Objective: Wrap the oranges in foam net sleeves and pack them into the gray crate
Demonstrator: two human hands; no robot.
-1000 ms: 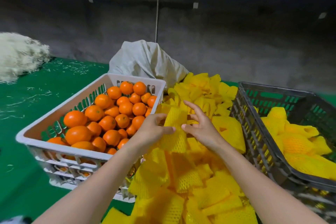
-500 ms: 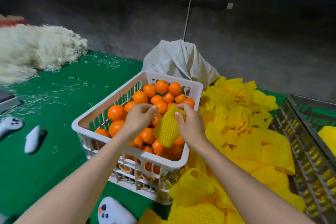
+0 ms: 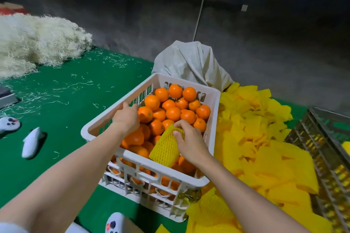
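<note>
Dozens of round oranges (image 3: 173,113) fill the white slatted plastic crate (image 3: 151,172); right hand (image 3: 189,142) pinches a yellow foam net sleeve (image 3: 166,149); left hand (image 3: 126,119) grip unclear.

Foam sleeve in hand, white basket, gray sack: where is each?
foam sleeve (image 3: 166,150), head view, middle of its netting
white basket (image 3: 212,119), head view, right wall
gray sack (image 3: 189,62), head view, front face
</note>
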